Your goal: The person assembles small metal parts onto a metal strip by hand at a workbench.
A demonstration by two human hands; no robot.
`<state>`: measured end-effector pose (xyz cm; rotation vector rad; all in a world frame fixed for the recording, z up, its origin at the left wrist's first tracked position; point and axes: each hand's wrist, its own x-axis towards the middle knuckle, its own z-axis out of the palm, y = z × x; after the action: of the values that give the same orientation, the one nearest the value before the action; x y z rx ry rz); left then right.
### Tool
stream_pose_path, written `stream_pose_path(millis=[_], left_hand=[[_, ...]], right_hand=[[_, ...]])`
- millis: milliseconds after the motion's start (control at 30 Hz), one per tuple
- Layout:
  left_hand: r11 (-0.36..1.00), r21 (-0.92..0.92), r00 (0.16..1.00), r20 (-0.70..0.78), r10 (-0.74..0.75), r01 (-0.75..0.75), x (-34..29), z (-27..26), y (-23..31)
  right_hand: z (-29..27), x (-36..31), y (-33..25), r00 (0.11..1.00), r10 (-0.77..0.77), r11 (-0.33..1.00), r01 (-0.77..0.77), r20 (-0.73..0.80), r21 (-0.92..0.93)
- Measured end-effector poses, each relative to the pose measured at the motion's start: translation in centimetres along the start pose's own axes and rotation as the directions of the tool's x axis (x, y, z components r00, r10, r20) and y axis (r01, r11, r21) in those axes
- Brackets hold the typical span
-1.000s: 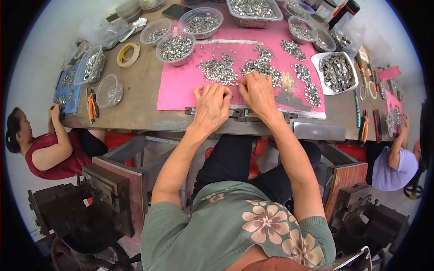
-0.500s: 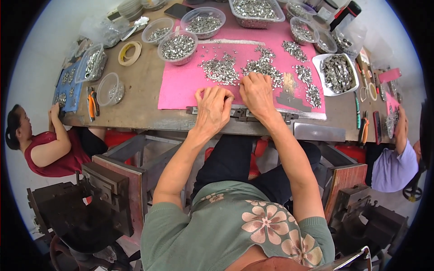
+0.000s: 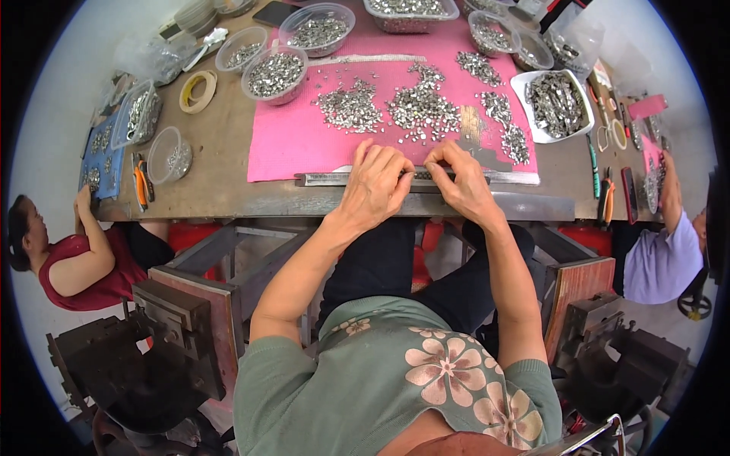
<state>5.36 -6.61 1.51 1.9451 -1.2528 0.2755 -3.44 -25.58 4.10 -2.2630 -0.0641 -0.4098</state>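
Note:
My left hand bends over a long narrow metal bar at the front edge of the pink mat. Its thumb and fingers are drawn together over the bar. A short way to the right, my right hand is curled over the same bar, thumb toward forefinger. Whatever sits between the fingertips is too small or hidden to name. A dark stretch of the bar shows between the hands. Just beyond them lie loose piles of small shiny metal pieces.
Clear tubs of metal pieces stand at the back. A white dish of metal strips is at right. Tape, orange-handled pliers and a flat steel plate lie around. Two people work at either side.
The view has shifted slightly, moving the tabletop left. My right hand has drawn back from the pile to the bar, and the bar now shows a smoother, paler side.

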Motion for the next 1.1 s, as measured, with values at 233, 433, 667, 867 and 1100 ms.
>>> stream_pose_path(millis=[233, 433, 667, 867, 1100], left_hand=[[1.000, -0.026, 1.000, 0.024, 0.010, -0.009, 0.0, 0.2, -0.1], [0.997, 0.046, 0.998, 0.037, 0.059, -0.061, 0.1, 0.2, 0.5], [0.995, 0.089, 0.999, -0.004, 0.037, -0.036, -0.4, 0.7, 0.7], [0.990, 0.130, 0.999, -0.009, 0.049, -0.047, -0.7, 0.6, 0.9], [0.993, 0.110, 0.993, -0.116, -0.030, 0.043, -0.8, -1.1, -0.1]], right_hand=[[0.9, -1.4, -0.3, 0.986, -0.158, 0.968, 0.146, -0.043, -0.206], [1.3, -1.7, -0.2, 0.961, -0.274, 0.907, 0.250, -0.024, -0.340], [1.0, -1.6, -0.2, 0.951, -0.306, 0.906, 0.276, -0.046, -0.322], [1.7, 1.8, 0.7, 0.967, -0.232, 0.943, 0.197, -0.105, -0.268], [5.5, 6.6, 1.4, 0.964, -0.259, 0.897, 0.216, -0.063, -0.385]])
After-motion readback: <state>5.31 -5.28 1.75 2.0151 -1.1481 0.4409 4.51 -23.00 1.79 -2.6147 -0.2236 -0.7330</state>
